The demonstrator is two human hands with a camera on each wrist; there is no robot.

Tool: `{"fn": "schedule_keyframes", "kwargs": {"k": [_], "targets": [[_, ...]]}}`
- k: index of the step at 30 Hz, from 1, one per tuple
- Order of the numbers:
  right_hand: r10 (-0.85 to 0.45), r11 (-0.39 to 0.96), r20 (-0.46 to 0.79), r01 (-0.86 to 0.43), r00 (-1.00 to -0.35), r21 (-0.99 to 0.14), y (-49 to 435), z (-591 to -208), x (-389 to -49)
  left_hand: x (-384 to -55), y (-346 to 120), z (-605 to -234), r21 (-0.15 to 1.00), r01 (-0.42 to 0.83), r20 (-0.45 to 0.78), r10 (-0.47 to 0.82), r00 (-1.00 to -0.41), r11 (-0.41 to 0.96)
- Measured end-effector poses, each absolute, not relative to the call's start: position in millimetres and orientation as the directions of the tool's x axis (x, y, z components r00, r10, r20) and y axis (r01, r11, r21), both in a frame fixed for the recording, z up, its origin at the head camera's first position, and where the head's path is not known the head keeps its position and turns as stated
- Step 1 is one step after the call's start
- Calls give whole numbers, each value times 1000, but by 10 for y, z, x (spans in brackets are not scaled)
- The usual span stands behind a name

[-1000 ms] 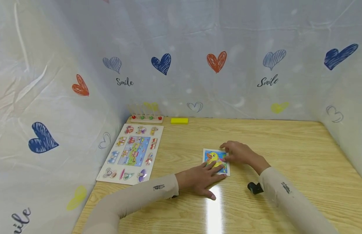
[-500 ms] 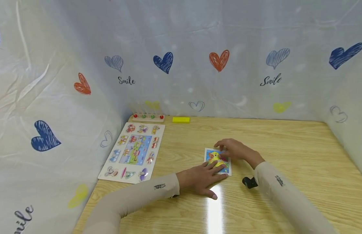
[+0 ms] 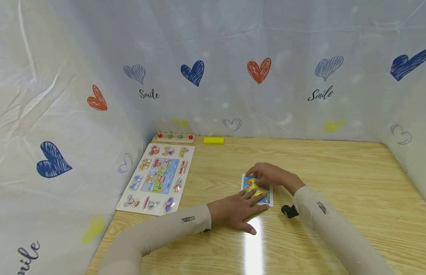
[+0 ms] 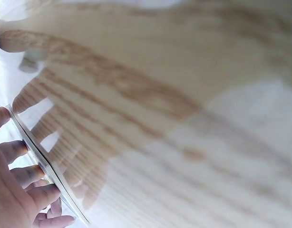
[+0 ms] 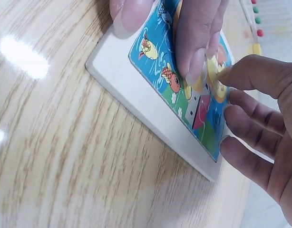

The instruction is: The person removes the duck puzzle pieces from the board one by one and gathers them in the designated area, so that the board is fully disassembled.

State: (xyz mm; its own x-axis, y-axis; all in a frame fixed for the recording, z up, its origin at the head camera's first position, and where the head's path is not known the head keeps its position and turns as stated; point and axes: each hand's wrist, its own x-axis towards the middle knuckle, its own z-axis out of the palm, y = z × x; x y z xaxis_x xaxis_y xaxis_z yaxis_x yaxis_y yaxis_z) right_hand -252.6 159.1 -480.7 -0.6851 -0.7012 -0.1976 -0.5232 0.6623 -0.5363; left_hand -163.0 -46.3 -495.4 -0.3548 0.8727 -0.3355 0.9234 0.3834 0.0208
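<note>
A small square jigsaw puzzle [image 3: 268, 194] with a white border and a yellow duck picture lies flat on the table. My left hand [image 3: 237, 211] rests on its near part, fingers spread and fairly straight, thumb out on the wood. In the left wrist view that hand's fingertips meet the thin puzzle edge [image 4: 50, 172]. From the far right my right hand [image 3: 270, 176] reaches over the board. The right wrist view shows its thumb [image 5: 226, 76] touching the duck and its other fingertips along the board's edge. Both hands cover part of the picture.
On the left lies a large peg puzzle board [image 3: 161, 175] with vehicle and toy pieces. Behind it stand a wooden bead rack [image 3: 175, 138] and a yellow block [image 3: 214, 141]. A black object [image 3: 289, 211] shows beneath the right wrist. Heart-printed sheeting encloses the table.
My right hand has slid left along the far side of the duck puzzle, from its right edge to over the picture. The left hand has stayed in place on the board.
</note>
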Motion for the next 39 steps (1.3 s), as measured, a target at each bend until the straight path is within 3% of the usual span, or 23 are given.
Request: {"fn": "schedule_keyframes", "kwargs": {"k": [26,39], "targets": [[-659,723,-262,-497,-705,-480,1466,-4746,-2502,-1658,-435,-5000,39,914,-360,859,-364,403],[-660,714,-262,-480,-704,-510,1449,-4776,-2516,-1643,-456,-4983,51,913,-351,863,-362,404]]}}
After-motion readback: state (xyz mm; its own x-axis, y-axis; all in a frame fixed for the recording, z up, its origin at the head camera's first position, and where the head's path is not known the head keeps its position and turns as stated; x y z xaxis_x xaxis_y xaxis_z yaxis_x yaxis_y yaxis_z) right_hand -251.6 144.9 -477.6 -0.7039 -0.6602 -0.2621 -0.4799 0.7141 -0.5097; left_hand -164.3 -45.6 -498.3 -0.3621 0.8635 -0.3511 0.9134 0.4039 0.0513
